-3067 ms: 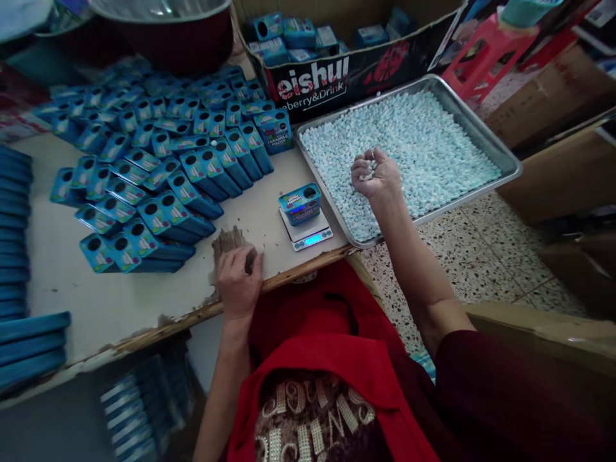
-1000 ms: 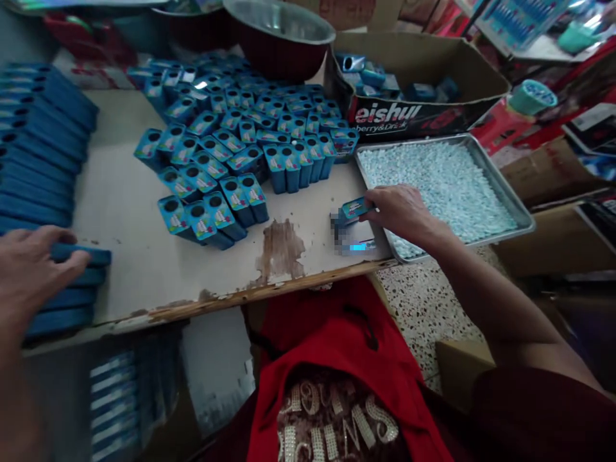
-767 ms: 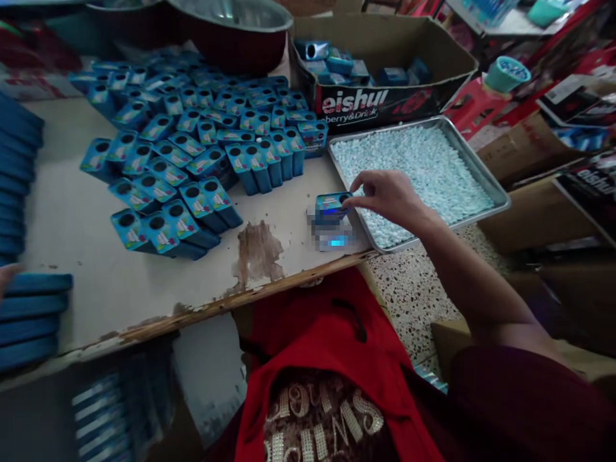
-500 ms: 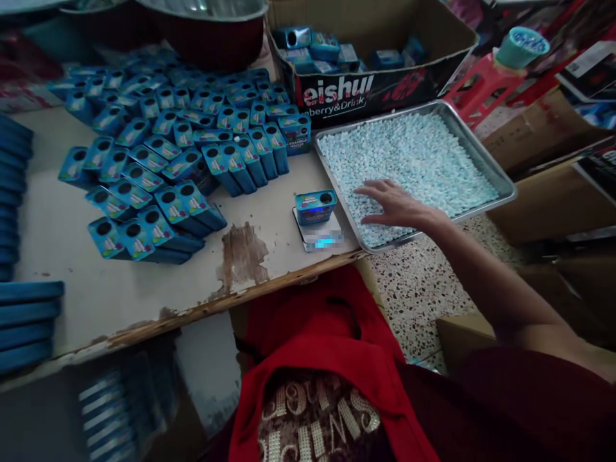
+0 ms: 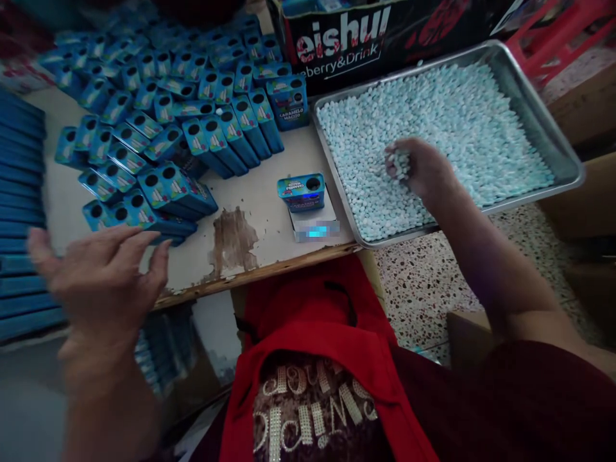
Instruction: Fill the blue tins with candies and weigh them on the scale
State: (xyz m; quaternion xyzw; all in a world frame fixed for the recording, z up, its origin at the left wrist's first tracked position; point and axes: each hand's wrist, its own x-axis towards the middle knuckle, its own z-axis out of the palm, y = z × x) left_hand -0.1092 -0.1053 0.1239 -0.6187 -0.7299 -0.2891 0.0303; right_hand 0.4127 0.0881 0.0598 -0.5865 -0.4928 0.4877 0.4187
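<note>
My right hand (image 5: 423, 168) is closed round a small clump of pale blue candies (image 5: 400, 164), just over the metal tray (image 5: 532, 96) that is spread with the same candies. Left of the tray, a blue candy tin (image 5: 302, 192) with a dark round hole in its top stands on a small scale (image 5: 315, 223) with a lit display. My left hand (image 5: 103, 273) hangs above the table's left front edge, fingers apart and holding nothing. It is nearest to the stacked blue tins (image 5: 29, 282) and the front of the tin group (image 5: 183, 186).
Many upright blue tins (image 5: 144, 96) with holes in their tops cover the table's back left. Behind the tray stands a black printed cardboard box (image 5: 346, 51). A red plastic stool (image 5: 553, 38) is at the far right. The table's wooden front edge (image 5: 269, 263) is worn.
My right hand has gone from spread fingers over the tray to closed on candies. My left hand has come into view at the left. The view has dipped and moved closer.
</note>
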